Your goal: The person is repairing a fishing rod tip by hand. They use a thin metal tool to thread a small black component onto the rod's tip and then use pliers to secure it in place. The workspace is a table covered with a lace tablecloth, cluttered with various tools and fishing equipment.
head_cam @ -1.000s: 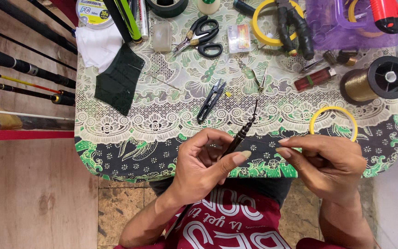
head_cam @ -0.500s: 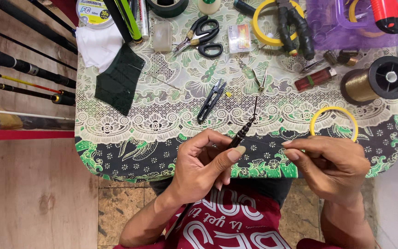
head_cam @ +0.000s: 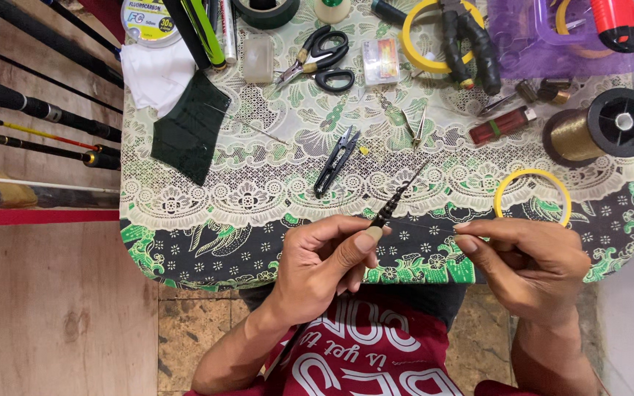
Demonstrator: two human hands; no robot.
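Basically, the left hand (head_cam: 317, 268) is pinched shut on the butt end of a thin dark rod tip (head_cam: 394, 202), thumb pressing the pale end piece, and the rod angles up and away over the near edge of the table (head_cam: 185, 249). The right hand (head_cam: 533, 268) has thumb and forefinger closed together on a very fine thread (head_cam: 420, 226), which runs leftward to the rod just above the left thumb (it's so thin I can barely follow it). The hands sit well apart, with the line stretched between them.

Looks to me like the wrapping stage: thread being laid onto the blank near its lower end. My guess is the next move needs steady tension from the right hand while the left rolls the rod, so the turns sit tight side by side.

Black thread snips (head_cam: 337, 160) lie just beyond the rod, a yellow tape ring (head_cam: 504, 192) far right of it, and the gold thread spool (head_cam: 602, 130) further back.
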